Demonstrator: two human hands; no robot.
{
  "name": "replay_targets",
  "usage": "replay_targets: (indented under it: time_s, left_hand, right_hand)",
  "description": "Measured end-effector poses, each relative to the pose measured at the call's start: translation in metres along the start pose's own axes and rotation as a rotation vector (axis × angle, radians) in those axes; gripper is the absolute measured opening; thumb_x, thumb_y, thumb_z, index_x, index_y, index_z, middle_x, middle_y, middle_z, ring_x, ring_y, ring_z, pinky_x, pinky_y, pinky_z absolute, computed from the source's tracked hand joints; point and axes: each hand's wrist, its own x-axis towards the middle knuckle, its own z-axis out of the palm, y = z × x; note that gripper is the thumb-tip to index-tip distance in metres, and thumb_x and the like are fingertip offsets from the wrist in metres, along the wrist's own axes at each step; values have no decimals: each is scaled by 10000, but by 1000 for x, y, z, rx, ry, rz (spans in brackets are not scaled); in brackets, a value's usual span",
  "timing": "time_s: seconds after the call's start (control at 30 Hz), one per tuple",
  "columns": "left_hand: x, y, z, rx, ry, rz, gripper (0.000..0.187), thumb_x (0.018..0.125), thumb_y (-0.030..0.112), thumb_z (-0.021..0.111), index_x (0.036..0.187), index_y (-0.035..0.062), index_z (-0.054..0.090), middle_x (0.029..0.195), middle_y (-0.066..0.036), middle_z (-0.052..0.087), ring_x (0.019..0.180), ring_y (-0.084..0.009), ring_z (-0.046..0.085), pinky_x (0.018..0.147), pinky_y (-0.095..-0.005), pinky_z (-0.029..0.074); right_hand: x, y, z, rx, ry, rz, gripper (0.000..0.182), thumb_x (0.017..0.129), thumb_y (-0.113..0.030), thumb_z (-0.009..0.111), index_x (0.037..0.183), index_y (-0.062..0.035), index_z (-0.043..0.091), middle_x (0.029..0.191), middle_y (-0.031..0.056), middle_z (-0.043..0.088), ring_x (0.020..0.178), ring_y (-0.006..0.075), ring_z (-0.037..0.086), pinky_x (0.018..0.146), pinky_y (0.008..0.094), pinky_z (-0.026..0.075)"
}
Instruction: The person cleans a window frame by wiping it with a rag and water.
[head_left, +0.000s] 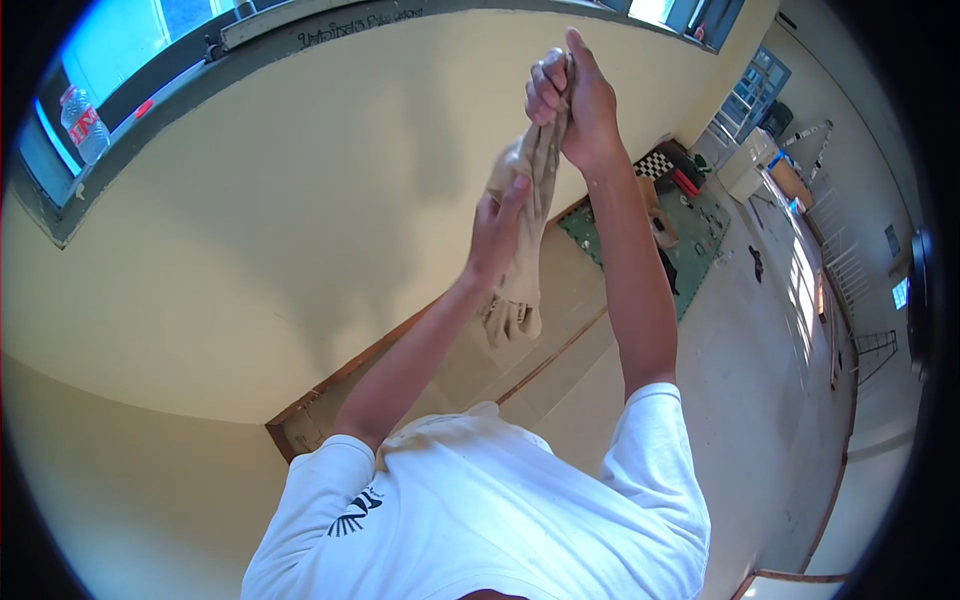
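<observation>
A long, bunched beige cloth [531,230] hangs in front of me, close to the wall. Its upper end is gripped by my right hand [580,105], fingers curled round it and thumb pointing up. Lower down, my left hand [498,228] holds the cloth's side, with the thumb in front and the other fingers mostly hidden behind it. The cloth's bottom end dangles in loose folds below both hands.
A cream wall [330,170] rises ahead, with a window ledge [150,120] bearing a plastic bottle [84,125]. A green mat [700,235] with several items lies to the right. Beyond it stand a white cabinet [745,165] and a ladder [875,345] by the far wall.
</observation>
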Motion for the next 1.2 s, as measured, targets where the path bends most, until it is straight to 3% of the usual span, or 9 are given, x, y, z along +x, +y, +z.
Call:
replay_targets:
  time_s: [0.27, 0.5, 0.63, 0.87, 0.97, 1.03, 1.07, 1.13, 1.2]
  left_hand:
    - [17, 56, -21, 203, 197, 270, 378, 982, 367, 419, 869, 38, 567, 721, 77, 472, 687, -11, 396, 625, -175, 364]
    - [13, 89, -39, -60, 69, 134, 340, 950, 398, 467, 911, 71, 554, 815, -4, 583, 738, -102, 569, 661, -254, 483]
    - [-2, 115, -43, -165, 217, 117, 356, 935, 418, 486, 917, 67, 550, 821, -30, 593, 758, -125, 589, 681, -282, 504]
    - [-16, 121, -99, -158, 294, 14, 432, 910, 460, 504, 1002, 43, 568, 949, -70, 611, 847, -177, 604, 770, -351, 507]
    - [-25, 106, -116, -62, 383, -45, 465, 900, 473, 516, 1060, 41, 579, 984, -67, 616, 924, -170, 582, 856, -373, 471]
    - [-53, 112, -103, -34, 405, -153, 360, 926, 422, 505, 1021, 91, 609, 919, 29, 590, 852, -79, 527, 790, -261, 436]
    - [-56, 77, -129, 209, 318, 30, 365, 930, 437, 495, 1007, 96, 602, 876, 58, 557, 779, -72, 492, 714, -257, 431]
    - [-83, 83, -148, 409, 21, -334, 483, 942, 504, 411, 1102, 87, 593, 967, 33, 576, 897, -95, 477, 783, -284, 413]
    - [-108, 87, -162, 358, -210, -209, 501, 981, 444, 326, 1156, 30, 548, 1100, -40, 575, 1029, -131, 512, 911, -322, 414]
  right_hand:
    - [-29, 1, -23, -223, 223, -144, 620, 950, -555, 285, 867, -21, 590, 792, 114, 625, 790, 191, 618, 794, 300, 491]
    - [-69, 36, -26, -79, 116, 411, 559, 940, -514, 401, 1004, 0, 611, 907, 61, 630, 826, 131, 598, 764, 257, 491]
    - [-79, 49, -31, -500, -189, 375, 474, 897, -435, 535, 1070, 3, 593, 940, 75, 637, 851, 144, 604, 778, 275, 494]
    - [-99, 115, -29, 445, 66, -139, 575, 901, -475, 472, 1240, -11, 477, 1228, 143, 542, 1124, 244, 513, 986, 408, 397]
    - [-106, 138, -15, 481, 161, -103, 552, 890, -441, 489, 1227, -4, 482, 1208, 157, 542, 1104, 267, 517, 966, 418, 405]
    - [-105, 154, 1, 414, 180, -27, 536, 882, -418, 500, 1218, 0, 485, 1195, 167, 543, 1091, 282, 519, 952, 425, 410]
    - [-106, 161, 11, 357, 191, 12, 529, 878, -406, 505, 1213, 2, 487, 1188, 171, 543, 1085, 289, 520, 945, 428, 413]
    - [-97, 178, 41, 212, 155, 84, 514, 870, -383, 516, 1204, 7, 490, 1175, 181, 543, 1071, 305, 522, 931, 434, 418]
    - [-88, 194, 78, 45, 42, 129, 500, 862, -360, 527, 1195, 11, 494, 1162, 190, 544, 1058, 320, 524, 918, 441, 423]
